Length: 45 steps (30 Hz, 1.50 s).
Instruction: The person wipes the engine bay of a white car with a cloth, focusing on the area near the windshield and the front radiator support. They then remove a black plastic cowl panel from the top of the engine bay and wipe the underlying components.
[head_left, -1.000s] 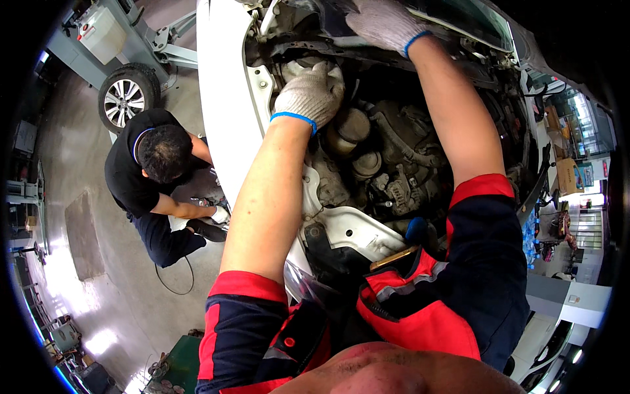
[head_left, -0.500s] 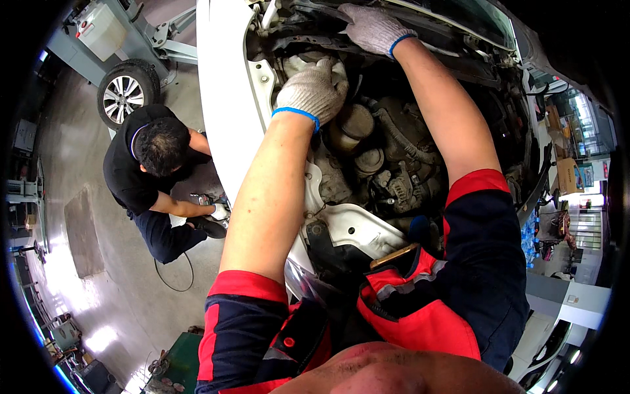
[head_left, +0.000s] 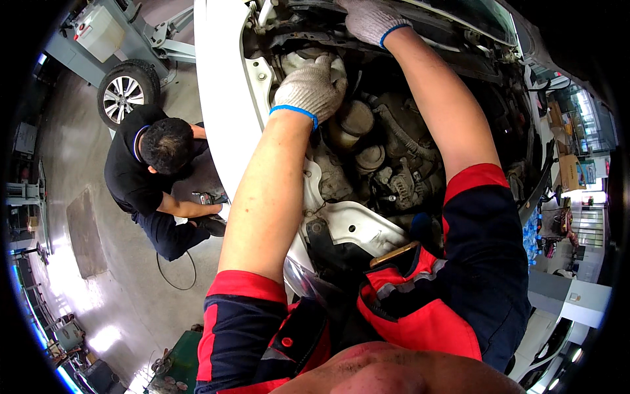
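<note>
My left hand (head_left: 308, 88), in a pale knitted glove with a blue cuff, reaches into the engine bay of a white car. Its fingers curl over a dirty, pale rounded part (head_left: 295, 60) by the left inner wing; what they grip is hidden beneath them. Farther off, my right hand (head_left: 373, 23) wears a matching glove and reaches to the rear of the bay, below the windscreen (head_left: 485, 20). Its fingertips are lost in shadow and at the picture's upper edge. Between my forearms lie a round canister (head_left: 355, 119) and a ribbed hose (head_left: 400, 138).
The white wing (head_left: 220, 85) borders the bay on the left. Beyond it, a co-worker (head_left: 154, 171) in black crouches by the car, near a loose wheel (head_left: 123, 95) and a grey lift post (head_left: 131, 39). A thin cable (head_left: 194, 276) curves over the floor.
My right hand has shifted slightly up and left. The left hand stays on the pale part with little movement. The co-worker's head has moved slightly right.
</note>
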Each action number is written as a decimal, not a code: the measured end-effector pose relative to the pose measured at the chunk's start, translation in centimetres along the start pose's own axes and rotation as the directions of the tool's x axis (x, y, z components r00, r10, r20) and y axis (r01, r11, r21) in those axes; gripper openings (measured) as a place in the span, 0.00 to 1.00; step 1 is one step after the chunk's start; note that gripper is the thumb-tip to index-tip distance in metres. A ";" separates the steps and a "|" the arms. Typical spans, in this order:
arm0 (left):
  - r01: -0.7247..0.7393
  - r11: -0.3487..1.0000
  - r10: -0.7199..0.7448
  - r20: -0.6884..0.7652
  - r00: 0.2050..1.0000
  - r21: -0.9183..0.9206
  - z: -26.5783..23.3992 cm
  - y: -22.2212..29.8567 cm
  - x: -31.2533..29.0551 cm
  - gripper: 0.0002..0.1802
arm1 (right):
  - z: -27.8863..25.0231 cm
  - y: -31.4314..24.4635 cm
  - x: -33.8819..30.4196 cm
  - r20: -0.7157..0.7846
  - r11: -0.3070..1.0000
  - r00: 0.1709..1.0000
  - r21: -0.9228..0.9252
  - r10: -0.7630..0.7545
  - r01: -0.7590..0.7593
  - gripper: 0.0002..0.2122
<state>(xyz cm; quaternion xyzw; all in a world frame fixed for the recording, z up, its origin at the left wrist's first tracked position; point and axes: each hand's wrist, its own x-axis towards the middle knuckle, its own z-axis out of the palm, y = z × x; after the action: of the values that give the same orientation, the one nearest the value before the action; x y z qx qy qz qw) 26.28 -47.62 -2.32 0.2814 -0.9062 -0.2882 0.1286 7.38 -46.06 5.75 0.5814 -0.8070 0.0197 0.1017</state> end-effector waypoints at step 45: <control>-0.043 0.996 0.044 0.001 0.999 0.077 0.3 0.3 -0.1 0.34 | 4.2 -2.0 0.3 -0.009 0.781 0.916 0.526 0.401 -0.337 0.18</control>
<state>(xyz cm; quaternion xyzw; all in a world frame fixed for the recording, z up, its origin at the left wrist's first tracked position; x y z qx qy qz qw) 26.07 -47.22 -2.34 0.2664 -0.9225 -0.2502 0.1243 8.58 -47.65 1.55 0.4151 -0.8627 0.2886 -0.0147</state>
